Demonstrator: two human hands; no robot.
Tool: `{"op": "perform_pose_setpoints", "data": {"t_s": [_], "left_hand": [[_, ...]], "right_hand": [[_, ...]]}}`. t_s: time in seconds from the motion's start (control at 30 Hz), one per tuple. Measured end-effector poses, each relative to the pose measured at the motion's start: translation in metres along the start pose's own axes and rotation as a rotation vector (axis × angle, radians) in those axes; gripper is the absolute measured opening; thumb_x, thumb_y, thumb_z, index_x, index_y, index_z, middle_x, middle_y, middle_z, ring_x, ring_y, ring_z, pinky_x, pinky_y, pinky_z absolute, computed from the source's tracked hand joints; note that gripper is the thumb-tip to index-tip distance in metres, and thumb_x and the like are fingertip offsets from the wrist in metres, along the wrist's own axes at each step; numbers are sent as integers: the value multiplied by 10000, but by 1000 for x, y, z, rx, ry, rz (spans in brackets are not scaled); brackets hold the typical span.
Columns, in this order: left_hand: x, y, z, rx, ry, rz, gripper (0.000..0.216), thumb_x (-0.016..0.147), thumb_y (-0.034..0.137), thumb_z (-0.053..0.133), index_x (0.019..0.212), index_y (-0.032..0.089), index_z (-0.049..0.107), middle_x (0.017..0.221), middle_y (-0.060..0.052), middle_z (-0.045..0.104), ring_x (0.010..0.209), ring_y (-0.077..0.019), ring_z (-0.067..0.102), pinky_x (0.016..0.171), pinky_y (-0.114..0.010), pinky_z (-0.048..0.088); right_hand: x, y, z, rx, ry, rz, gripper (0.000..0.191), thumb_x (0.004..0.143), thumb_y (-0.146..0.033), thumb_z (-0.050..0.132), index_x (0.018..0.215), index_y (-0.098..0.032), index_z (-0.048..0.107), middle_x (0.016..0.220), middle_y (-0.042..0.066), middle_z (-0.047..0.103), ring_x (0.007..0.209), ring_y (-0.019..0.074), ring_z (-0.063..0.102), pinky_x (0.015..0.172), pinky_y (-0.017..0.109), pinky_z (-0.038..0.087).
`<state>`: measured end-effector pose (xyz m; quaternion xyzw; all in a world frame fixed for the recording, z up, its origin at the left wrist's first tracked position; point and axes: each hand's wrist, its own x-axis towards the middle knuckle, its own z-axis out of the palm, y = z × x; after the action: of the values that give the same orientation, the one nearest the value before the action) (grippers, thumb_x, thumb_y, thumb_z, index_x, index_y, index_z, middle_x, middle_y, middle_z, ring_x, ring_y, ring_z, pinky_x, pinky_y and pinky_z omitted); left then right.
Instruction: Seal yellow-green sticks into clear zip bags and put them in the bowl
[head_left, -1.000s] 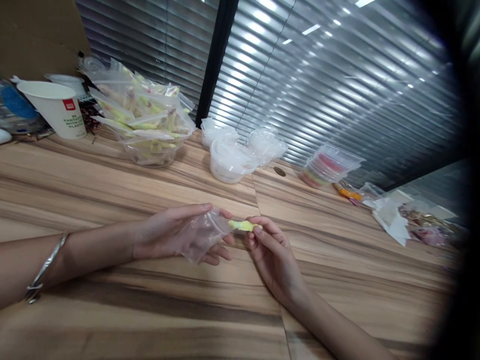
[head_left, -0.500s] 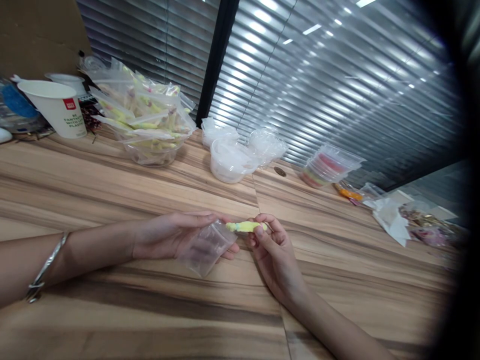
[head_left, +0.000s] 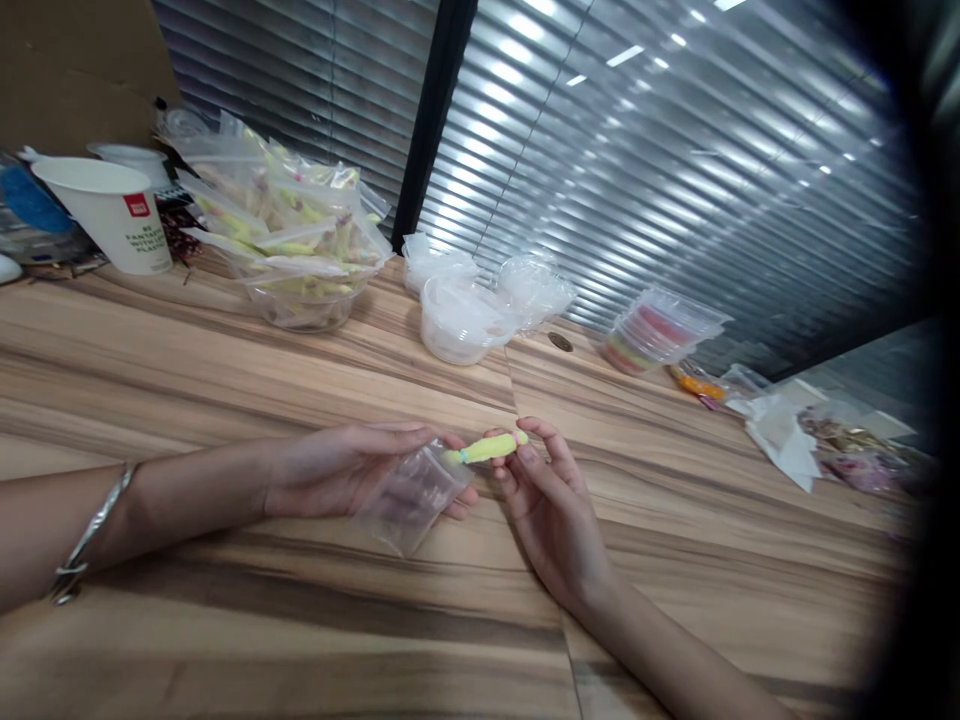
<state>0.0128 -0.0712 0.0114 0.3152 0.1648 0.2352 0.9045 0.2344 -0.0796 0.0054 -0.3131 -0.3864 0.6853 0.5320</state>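
My left hand (head_left: 367, 465) grips a small clear plastic bag (head_left: 412, 500) between thumb and fingers, with its upper right edge turned toward my other hand. In my right hand (head_left: 551, 490), thumb and fingertips are closed on a slim, soft-looking yellow piece (head_left: 486, 448). It has a bluish band near its left end and a pinkish one near its right end. The left tip of that piece is at the bag's upper edge; whether it is just inside, I cannot tell. My hands are close together, just above the wooden table (head_left: 300, 620).
A clear bowl (head_left: 300, 310) heaped with bagged yellow pieces stands at the back left, beside a white paper cup (head_left: 112, 220). Clear round tubs (head_left: 457, 325) are at the back middle. Stacked containers (head_left: 652, 330), an orange item (head_left: 697, 382) and white tissue (head_left: 784, 435) lie rightward.
The yellow piece has shifted slightly left and tilted, its left tip now at the bag's edge and its right end raised. My right fingers have moved along it, baring the pinkish band.
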Motion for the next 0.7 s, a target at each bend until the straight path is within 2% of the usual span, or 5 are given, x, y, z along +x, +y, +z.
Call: {"op": "perform_pose_setpoints", "data": {"t_s": [0.23,0.43,0.7], "left_hand": [[0,1,2,-17,23,-5,365,935,343,381,1235,134,396,1215,-176,577,1164,-276,522,1062,-468,192],[-1,0,2,-20,16,6,315,945,313,363,1204,137,396,1229,-198,559,1161,-276,525,1064,-462,192],[0,1,3,-8,18,15,311,945,302,367,1200,132,422,1180,-176,592,1162,-277,522,1053,-461,210]], "right_hand": [[0,1,-1,-46,-15,-20,122,844,-130,565,923,-222,581,964,5,624,778,53,573,755,149,483],[2,4,-4,-94,32,-29,134,831,-137,589,940,-197,636,867,-15,585,728,39,545,725,124,473],[4,5,-4,-105,-2,-38,85,816,-145,608,863,-215,604,894,-22,603,687,51,529,694,177,457]]}}
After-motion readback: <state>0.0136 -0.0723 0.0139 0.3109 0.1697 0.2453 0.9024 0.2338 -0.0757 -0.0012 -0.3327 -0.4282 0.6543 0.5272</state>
